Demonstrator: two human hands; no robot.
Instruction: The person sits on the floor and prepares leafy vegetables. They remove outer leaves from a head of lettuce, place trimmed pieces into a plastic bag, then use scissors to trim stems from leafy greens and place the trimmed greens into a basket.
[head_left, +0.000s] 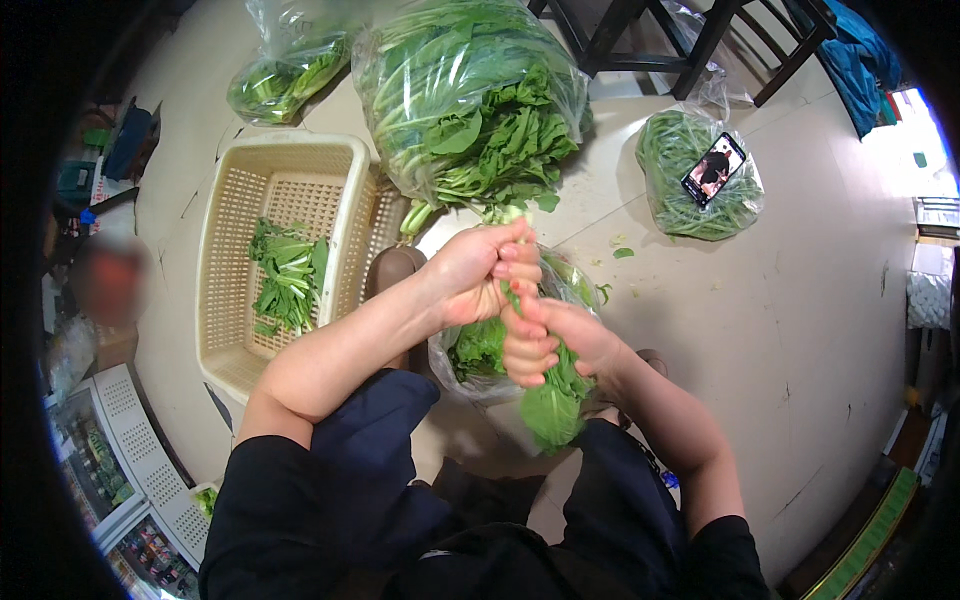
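Note:
Both fists close on one bunch of leafy greens (553, 412), its leaves hanging down towards my lap. My left hand (501, 271) grips the stem end, just above my right hand (551, 337), which is shut around the middle. Beneath them is a clear plastic bag (469, 384) with lettuce-like leaves (480, 346) in it. Beyond my hands lies a large clear bag (405, 97), full of long-stemmed greens (517, 142) that spill from its mouth. A cream plastic basket (351, 217) at the left holds a small pile of loose greens (289, 277).
A bag of green beans (675, 157) with a phone (714, 170) on top sits at the right. A smaller bag of greens (285, 82) lies at the upper left. Dark wooden stool legs (697, 56) stand at the back. Leaf scraps (623, 253) lie on the tiled floor (795, 300).

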